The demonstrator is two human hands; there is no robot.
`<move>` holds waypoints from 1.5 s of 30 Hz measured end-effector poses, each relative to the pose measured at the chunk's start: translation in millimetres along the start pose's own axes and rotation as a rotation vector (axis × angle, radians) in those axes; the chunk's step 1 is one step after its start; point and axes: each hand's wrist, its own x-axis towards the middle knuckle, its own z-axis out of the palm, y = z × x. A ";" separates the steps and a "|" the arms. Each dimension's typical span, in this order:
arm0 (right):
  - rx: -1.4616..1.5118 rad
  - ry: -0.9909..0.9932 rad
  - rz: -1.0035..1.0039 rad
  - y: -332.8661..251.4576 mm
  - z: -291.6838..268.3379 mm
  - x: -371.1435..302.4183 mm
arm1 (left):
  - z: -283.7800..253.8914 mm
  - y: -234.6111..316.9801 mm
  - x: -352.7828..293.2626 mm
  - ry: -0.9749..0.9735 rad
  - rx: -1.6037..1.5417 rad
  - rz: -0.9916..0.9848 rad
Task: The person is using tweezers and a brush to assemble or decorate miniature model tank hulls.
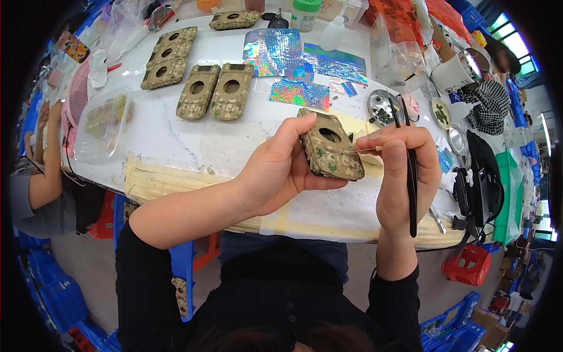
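My left hand [271, 167] is closed round a camouflage-painted model hull shell [337, 159], tilted, with a round hole in its top. Between the thumb and fingers of my right hand [407, 176] is a thin needle-like tool [379, 148] with a pale end, its fine tip at the shell's right edge. Black tweezers [413, 202] are also tucked in that hand, their points up past the knuckles. Behind, two similar shells [198, 97] stand side by side, with a longer pair [170, 57] farther left and another shell [234, 20] at the back.
Shiny holographic sheets [272, 53] lie beyond my hands. A round metal dish [382, 107] with small dark green bits sits right of them. At left is a clear plastic tub [104, 126]; a green tray [507, 193] stands at far right. Another person's arm [51, 138] shows at left.
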 end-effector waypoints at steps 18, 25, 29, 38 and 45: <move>0.023 -0.005 0.096 -2.0 1.8 0.2 | 0.2 -0.4 -0.1 -0.001 0.009 -0.022; 0.069 0.040 0.087 0.9 1.0 -0.7 | -0.1 -0.1 -0.1 -0.020 0.010 -0.016; -0.056 0.127 -0.003 1.6 -19.5 -3.4 | 0.4 0.5 0.4 -0.018 0.008 0.001; -0.882 0.133 -0.318 18.7 -44.1 -5.1 | -2.3 1.9 3.8 -0.016 -0.003 0.072; -0.947 -0.043 -0.236 23.4 -47.8 -10.0 | -6.8 2.1 6.9 -0.026 0.016 0.130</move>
